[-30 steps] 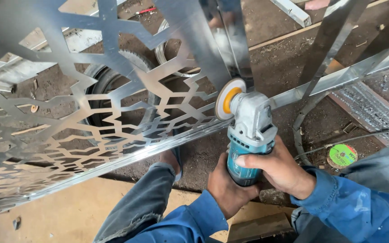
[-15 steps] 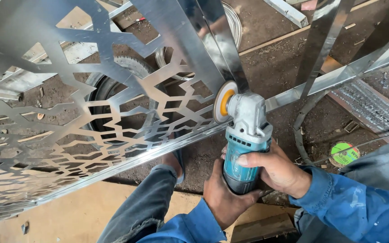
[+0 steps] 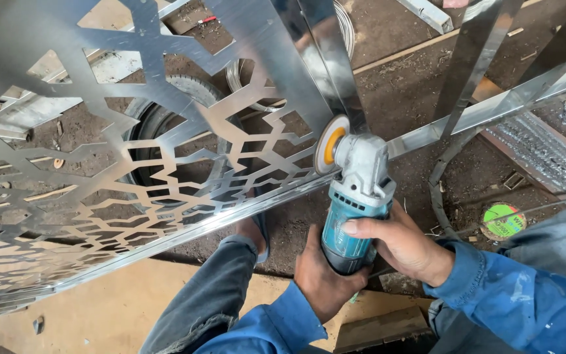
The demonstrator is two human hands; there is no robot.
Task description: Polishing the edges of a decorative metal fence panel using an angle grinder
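Head view shows both hands wrapped around a teal angle grinder [image 3: 355,216] near the middle of the scene. Its body stands roughly upright, grey head on top, and its disc [image 3: 331,144] stands on edge against the shiny metal frame [image 3: 492,108] where the upright post meets the long sloping bar. Whether the disc is spinning cannot be told.

The left hand [image 3: 322,278] is clamped on the lower end of the body from the near side; its fingertips are hidden behind the tool. The right hand [image 3: 397,242] is closed round the body from the right, thumb across the front; its fingers are out of sight on the far side.

To the left, a cut-out patterned metal panel [image 3: 132,177] fills much of the view and runs off the left and top edges. Through its openings a tyre [image 3: 165,124] on the dirt ground is partly visible. A foot [image 3: 251,226] and trouser leg [image 3: 211,295] are half covered by the bar. A green round disc [image 3: 502,220] lies on the ground at right.
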